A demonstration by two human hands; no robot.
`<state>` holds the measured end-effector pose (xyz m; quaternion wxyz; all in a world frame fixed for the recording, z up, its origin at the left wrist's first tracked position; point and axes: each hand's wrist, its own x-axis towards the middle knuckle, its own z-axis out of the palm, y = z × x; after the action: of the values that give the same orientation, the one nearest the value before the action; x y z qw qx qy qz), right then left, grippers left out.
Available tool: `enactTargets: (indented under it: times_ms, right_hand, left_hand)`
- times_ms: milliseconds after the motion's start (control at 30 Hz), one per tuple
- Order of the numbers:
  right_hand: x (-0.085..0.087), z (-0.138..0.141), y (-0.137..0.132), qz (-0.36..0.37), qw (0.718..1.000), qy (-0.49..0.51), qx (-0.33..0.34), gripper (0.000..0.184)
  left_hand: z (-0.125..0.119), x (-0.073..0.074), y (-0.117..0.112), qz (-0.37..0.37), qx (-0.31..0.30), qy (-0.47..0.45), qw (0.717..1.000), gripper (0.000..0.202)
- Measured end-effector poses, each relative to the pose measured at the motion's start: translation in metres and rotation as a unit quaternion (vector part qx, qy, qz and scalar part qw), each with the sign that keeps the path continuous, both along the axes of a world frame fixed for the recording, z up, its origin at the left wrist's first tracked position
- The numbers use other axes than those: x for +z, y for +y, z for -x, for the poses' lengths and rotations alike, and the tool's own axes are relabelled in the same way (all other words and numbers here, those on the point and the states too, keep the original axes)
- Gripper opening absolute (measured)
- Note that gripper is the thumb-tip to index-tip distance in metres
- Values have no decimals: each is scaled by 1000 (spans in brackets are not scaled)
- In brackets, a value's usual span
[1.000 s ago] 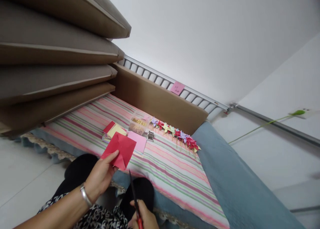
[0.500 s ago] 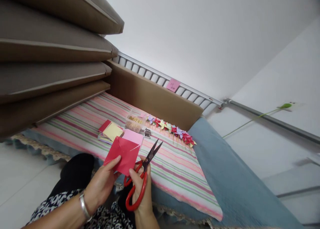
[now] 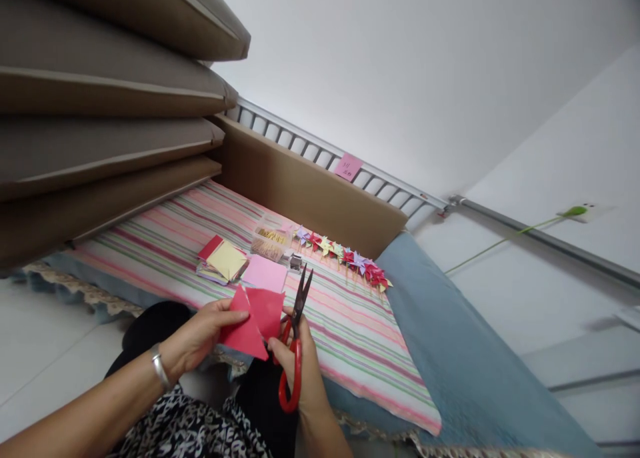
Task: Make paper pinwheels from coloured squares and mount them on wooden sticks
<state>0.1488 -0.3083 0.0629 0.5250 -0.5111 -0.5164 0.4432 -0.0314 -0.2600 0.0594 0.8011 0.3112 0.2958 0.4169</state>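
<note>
In the lower centre of the frame, the left hand [image 3: 207, 328] had its thumb laid over a red paper [image 3: 245, 325] and its fingers curled underneath, mostly hidden, so that the sheet was pinched at its left side. A pale line slanted across the paper; whether it was a cut or a crease could not be told. Just to the right, the right hand [image 3: 303, 351] was partly closed around a pair of scissors [image 3: 298, 311], its thumb reaching to the paper's right edge. The dark blades pointed up the frame with their tips slightly parted, and the red handles hung by the palm.

Near the middle of the frame, on a striped cloth [image 3: 360, 351], a pink sheet [image 3: 265, 271] lay just above the red paper. To its left sat a stack of coloured paper [image 3: 226, 259], a yellow piece uppermost. Above the pink sheet stood a clear box [image 3: 287, 244] of small yellow and brown items, with a small metallic object [image 3: 295, 264] near its lower right. A row of paper pinwheels [image 3: 345, 255] slanted away toward the right, in front of a brown board [image 3: 310, 185].
</note>
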Motion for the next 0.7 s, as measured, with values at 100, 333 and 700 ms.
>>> enactTargets:
  times_ms: [100,333,700]
  right_hand:
    - [-1,2,2,-7,1000,8,-11,48]
    - [-26,12,4,2,994,96,-55,56]
    - [-4,4,2,25,999,33,-29,45]
  left_hand:
    - [-2,-7,3,-8,21,-1,1000,29]
    - [-12,-13,-2,18,130,5,991,40]
    - [-3,-1,-4,-3,58,18,998,32]
